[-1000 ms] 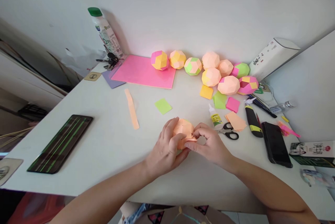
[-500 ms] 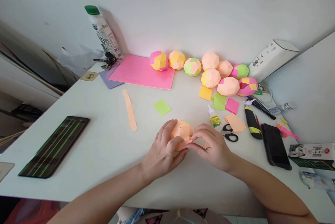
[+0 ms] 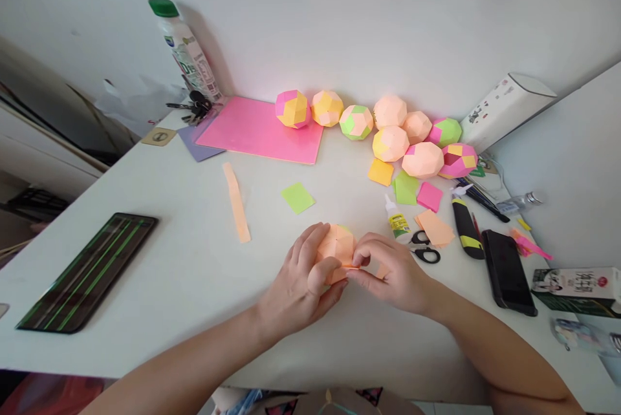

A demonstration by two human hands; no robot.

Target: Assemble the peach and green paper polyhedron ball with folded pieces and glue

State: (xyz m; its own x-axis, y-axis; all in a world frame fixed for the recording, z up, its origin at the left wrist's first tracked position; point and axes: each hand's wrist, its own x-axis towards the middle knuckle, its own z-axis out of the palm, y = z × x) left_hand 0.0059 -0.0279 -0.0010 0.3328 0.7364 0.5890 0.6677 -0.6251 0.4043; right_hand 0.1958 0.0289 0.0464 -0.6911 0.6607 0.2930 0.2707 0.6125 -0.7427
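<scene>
A faceted peach paper ball (image 3: 336,242) with a bit of green at its top is held above the near part of the table. My left hand (image 3: 305,273) is closed around its left side, thumb across the front. At its lower right edge, my right hand (image 3: 388,271) pinches a peach paper flap between thumb and fingers. Whether that flap is joined to the ball is partly hidden by the fingers. A small glue bottle (image 3: 398,220) and black-handled scissors (image 3: 427,252) lie just beyond my right hand.
Several finished paper balls (image 3: 390,111) line the wall. Sticky-note pieces (image 3: 435,229), a cutter (image 3: 468,227) and a phone (image 3: 509,273) lie to the right. Leftward are a peach strip (image 3: 237,202), a green square (image 3: 297,198), a pink sheet (image 3: 257,134) and a dark panel (image 3: 90,273).
My right fingertips have shifted slightly along the flap, which now sits more folded against the ball. The view has turned a little; the table things stay put.
</scene>
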